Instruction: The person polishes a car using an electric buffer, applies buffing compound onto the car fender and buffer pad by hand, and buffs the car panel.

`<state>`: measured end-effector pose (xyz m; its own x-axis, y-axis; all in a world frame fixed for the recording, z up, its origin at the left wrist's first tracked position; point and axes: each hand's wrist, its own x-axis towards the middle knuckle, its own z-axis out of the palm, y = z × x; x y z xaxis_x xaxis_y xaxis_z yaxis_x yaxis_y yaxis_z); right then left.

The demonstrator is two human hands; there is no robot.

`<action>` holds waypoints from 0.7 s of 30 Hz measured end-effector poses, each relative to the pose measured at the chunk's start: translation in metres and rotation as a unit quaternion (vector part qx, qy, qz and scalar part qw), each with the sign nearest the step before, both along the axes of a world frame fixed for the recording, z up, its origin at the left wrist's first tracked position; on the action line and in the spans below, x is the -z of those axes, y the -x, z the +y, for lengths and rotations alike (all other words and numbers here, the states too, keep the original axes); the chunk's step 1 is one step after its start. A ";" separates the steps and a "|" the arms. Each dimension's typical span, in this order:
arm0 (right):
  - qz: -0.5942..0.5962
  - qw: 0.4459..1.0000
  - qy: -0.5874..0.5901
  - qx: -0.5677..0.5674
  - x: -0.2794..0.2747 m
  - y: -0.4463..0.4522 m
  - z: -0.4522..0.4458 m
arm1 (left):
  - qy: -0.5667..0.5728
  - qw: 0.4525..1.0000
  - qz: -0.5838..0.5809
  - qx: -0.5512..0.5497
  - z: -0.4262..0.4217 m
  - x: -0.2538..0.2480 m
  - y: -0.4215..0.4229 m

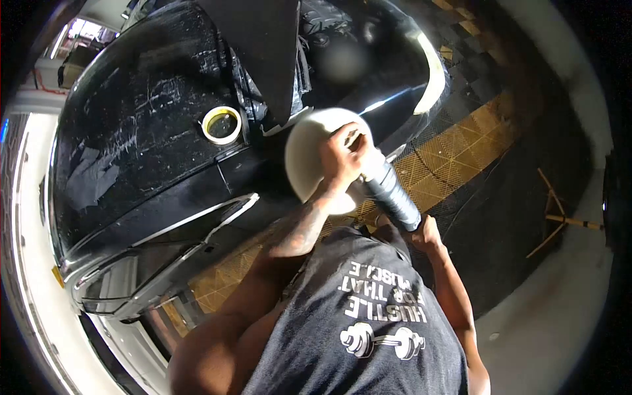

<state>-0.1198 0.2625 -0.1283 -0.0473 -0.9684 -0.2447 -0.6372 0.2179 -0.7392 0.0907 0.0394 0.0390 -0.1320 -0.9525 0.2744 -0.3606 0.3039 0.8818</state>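
A polisher with a large round white pad (pixel 305 158) and a long, black-wrapped body (pixel 394 197) is between my two hands. My left hand (pixel 343 157) is closed over its head, with fingers curled on top. At the rear end of the body, my right hand (pixel 426 235) is closed around it, its fingers partly hidden. The pad is at the side of a glossy black car (pixel 158 112), and glare washes out its edge. I cannot tell whether it touches the paint.
A yellow-and-white tape roll (pixel 222 125) lies on the car's dusty, streaked surface. Beside it stands a dark flat panel (pixel 263 52) over crinkled black plastic. Black and tan tiles (pixel 454 158) cover the floor. A yellowish stand with spread legs (pixel 556 217) is at the right.
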 end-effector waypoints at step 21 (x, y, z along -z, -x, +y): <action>0.095 0.980 -0.051 -0.165 -0.173 -0.025 -0.099 | 0.034 0.987 0.060 -0.143 0.008 -0.019 -0.048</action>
<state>-0.0944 0.1640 0.0448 0.2097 -0.9097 -0.3583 -0.8098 0.0438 -0.5851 0.1390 0.0475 0.0579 0.1778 -0.9247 0.3367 -0.3341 0.2651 0.9045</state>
